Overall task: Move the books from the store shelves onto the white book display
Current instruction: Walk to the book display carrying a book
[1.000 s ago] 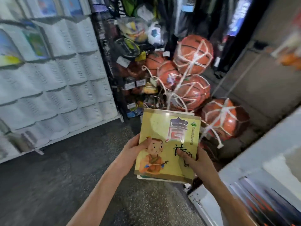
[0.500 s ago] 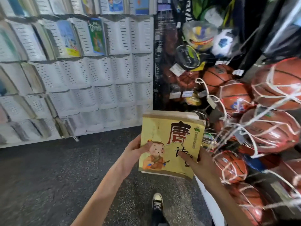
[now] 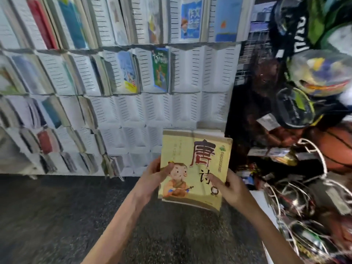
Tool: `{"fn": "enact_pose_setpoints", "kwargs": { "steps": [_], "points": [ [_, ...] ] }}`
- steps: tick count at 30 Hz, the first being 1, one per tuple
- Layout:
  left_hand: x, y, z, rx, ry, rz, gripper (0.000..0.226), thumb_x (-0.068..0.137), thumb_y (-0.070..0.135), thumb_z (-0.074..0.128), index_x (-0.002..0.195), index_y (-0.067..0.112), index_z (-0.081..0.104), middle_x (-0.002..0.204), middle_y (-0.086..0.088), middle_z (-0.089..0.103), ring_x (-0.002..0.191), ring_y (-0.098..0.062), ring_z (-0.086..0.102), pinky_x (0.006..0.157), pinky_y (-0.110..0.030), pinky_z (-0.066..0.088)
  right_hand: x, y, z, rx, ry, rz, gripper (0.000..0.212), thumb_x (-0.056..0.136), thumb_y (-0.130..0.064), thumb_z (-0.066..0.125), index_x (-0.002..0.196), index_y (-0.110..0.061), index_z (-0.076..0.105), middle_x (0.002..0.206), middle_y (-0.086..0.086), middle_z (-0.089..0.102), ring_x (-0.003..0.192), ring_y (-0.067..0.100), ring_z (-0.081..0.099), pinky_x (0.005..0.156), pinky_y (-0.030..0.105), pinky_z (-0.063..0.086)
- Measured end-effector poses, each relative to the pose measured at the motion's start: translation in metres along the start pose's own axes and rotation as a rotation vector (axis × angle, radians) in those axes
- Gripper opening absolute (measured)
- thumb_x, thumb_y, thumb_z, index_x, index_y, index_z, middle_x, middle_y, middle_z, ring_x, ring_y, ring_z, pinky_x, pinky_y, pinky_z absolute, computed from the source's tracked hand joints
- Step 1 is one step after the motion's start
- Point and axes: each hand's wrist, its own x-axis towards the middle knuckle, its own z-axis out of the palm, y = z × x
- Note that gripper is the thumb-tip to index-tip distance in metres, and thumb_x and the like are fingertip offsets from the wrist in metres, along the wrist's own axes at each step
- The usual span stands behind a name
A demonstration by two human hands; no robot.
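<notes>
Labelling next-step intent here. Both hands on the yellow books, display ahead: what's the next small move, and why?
Probably carry the yellow books forward toward a bare pocket of the white book display. The left hand and right hand both grip the stack from its sides, held short of the display, and the pockets right behind it look unfilled.

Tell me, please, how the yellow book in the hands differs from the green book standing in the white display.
The yellow book is gripped by the left hand and right hand; the green book sits untouched in a pocket of the white display. The yellow book tops a small stack, while the green book stands alone in its pocket. The yellow cover faces the camera; the green one is angled sideways. Both have illustrated covers.
</notes>
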Motion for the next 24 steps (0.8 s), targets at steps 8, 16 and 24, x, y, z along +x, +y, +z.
{"fn": "enact_pose_setpoints", "kwargs": {
  "steps": [8, 16, 24],
  "points": [
    [0.118, 0.013, -0.067, 0.030, 0.088, 0.081, 0.039, 0.091, 0.022, 0.071, 0.128, 0.016, 0.061, 0.123, -0.008, 0.072, 0.115, -0.029, 0.068, 0.100, -0.057, 0.051, 0.138, -0.007, 0.010, -0.201, -0.215, -0.052, 0.036, 0.083, -0.045, 0.071, 0.117, -0.037, 0.066, 0.115, -0.031, 0.068, 0.108, -0.008, 0.064, 0.085, 0.016, 0.053],
    [0.254, 0.055, -0.125, 0.095, -0.018, 0.104, 0.047, 0.081, 0.028, 0.074, 0.125, 0.015, 0.065, 0.115, -0.003, 0.075, 0.107, -0.023, 0.072, 0.092, -0.047, 0.059, 0.270, -0.018, 0.031, -0.274, -0.117, 0.008, 0.029, 0.084, -0.043, 0.072, 0.112, -0.034, 0.071, 0.108, -0.027, 0.072, 0.101, -0.007, 0.067, 0.087, 0.022, 0.056],
    [0.372, 0.100, -0.113, 0.106, -0.123, 0.157, 0.029, 0.093, 0.002, 0.065, 0.122, 0.004, 0.064, 0.111, -0.013, 0.075, 0.103, -0.027, 0.072, 0.082, -0.031, 0.059, 0.355, -0.025, 0.005, -0.277, 0.136, 0.009, 0.027, 0.086, -0.034, 0.073, 0.108, -0.043, 0.061, 0.098, -0.036, 0.066, 0.093, -0.018, 0.062, 0.074, 0.004, 0.048]
  ]
}}
